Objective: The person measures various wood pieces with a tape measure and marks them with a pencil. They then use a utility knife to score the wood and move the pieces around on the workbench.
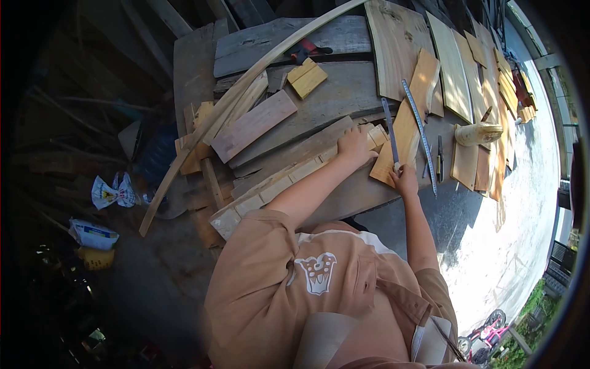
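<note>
My left hand [354, 147] presses down with curled fingers at the right end of a long wooden strip [287, 179], which is marked off in block-like sections. In my right hand [405, 180] is the lower end of a narrow metal blade [389, 128] with a pale end piece. The blade lies slantwise over the edge of a smooth brown board [405, 130]. A steel ruler [420, 132] crosses the same board just to the right. Beside the ruler sits a slim dark-handled tool [439, 161].
A curved wooden lath [246, 80] arcs over the bench's left side. Near it lie a reddish plank [255, 126] and a yellowish block [306, 78]. Wide boards [399, 46] line the back right, with a cream-coloured cylindrical object [478, 134] in front of some. Plastic bags [114, 192] are at the left.
</note>
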Available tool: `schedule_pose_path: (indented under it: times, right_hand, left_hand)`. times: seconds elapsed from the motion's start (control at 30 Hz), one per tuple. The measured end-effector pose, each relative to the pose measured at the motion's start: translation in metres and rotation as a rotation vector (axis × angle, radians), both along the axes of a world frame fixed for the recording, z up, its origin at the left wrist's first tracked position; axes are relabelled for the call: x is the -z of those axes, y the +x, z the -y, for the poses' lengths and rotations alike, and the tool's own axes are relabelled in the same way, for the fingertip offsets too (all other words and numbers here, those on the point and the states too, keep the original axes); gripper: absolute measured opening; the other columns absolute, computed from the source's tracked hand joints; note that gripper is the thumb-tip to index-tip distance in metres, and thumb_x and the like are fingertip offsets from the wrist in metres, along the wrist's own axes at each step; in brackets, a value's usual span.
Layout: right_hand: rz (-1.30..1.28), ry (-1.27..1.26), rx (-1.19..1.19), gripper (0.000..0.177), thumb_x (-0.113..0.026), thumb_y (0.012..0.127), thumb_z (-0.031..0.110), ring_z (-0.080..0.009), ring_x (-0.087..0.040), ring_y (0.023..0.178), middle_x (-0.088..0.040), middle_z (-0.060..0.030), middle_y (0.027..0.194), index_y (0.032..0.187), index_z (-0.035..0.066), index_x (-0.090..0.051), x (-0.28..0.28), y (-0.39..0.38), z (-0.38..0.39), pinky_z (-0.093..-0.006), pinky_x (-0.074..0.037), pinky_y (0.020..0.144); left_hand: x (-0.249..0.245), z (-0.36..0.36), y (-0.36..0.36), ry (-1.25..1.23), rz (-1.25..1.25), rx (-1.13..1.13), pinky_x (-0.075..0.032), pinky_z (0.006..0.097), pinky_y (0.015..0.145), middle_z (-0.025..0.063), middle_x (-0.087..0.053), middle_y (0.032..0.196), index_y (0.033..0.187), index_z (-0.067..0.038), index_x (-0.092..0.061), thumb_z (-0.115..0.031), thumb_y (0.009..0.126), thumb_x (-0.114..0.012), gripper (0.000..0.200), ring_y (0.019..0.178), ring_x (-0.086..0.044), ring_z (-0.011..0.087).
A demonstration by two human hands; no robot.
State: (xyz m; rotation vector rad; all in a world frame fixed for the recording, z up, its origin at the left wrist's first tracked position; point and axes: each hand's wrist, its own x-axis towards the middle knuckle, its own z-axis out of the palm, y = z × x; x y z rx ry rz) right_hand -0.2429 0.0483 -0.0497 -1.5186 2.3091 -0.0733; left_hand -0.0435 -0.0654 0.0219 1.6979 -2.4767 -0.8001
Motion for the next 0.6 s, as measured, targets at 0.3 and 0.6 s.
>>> schedule_pose_path:
  times: [0.3, 0.6]
  right_hand:
    - [0.063, 0.005, 0.134, 0.037, -0.072, 0.064, 0.026, -0.0348, -0.055, 0.081, -0.056, -0.0209, 0.084, 0.082, -0.001, -0.053, 0.013, -0.011, 0.009, -0.0395, -0.044, 0.069]
    - [0.110, -0.385, 0.059, 0.026, -0.061, 0.076, 0.021, -0.0391, -0.053, 0.072, -0.054, -0.0224, 0.077, 0.076, -0.002, -0.050, 0.012, -0.005, 0.002, -0.0423, -0.042, 0.065]
  left_hand:
    - [0.044, -0.004, -0.002, -0.253, -0.043, 0.137, -0.037, 0.0372, 0.083, 0.0105, -0.048, 0.105, 0.107, -0.003, -0.046, -0.045, 0.072, -0.060, 0.056, 0.101, -0.045, 0.0240]
    - [0.048, -0.004, -0.004, -0.308, -0.054, 0.130, -0.033, 0.0386, 0.089, 0.0123, -0.045, 0.119, 0.113, -0.002, -0.046, -0.044, 0.073, -0.059, 0.059, 0.115, -0.038, 0.0252]
